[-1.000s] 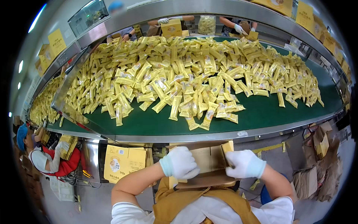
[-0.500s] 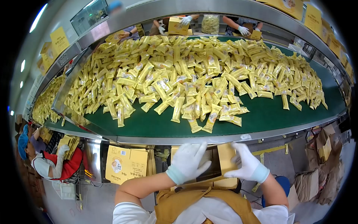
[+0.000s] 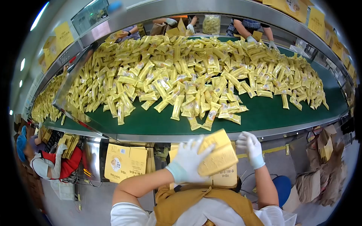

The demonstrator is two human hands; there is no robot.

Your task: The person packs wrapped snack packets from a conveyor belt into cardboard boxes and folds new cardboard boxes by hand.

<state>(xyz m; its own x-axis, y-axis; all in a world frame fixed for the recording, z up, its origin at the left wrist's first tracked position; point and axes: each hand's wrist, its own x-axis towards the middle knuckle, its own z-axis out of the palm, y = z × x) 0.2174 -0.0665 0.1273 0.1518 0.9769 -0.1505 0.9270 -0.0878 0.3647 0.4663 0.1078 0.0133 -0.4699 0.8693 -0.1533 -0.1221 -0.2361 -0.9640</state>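
My left hand (image 3: 191, 159), in a white glove with a light blue cuff, lies with spread fingers against the left side of a yellow carton (image 3: 219, 154). The carton stands tilted in front of my chest, its printed faces turned up. To its right, my right hand (image 3: 250, 147), gloved the same way, is raised off the carton with loosely curled fingers and nothing visible in them. Beyond both hands, a big heap of yellow wrapped packets (image 3: 177, 75) covers much of the green belt (image 3: 151, 124).
Flat yellow cartons (image 3: 126, 162) are stacked at the left. A co-worker in a red apron (image 3: 71, 162) holds cartons at the far left. Co-workers' gloved hands reach in across the belt. A blue stool (image 3: 282, 190) and brown sacks (image 3: 307, 185) are at the right.
The carton has turned from open side up to printed faces up. My left hand now rests against it, and my right hand has moved up away from it. Co-workers' hands across the belt have shifted.
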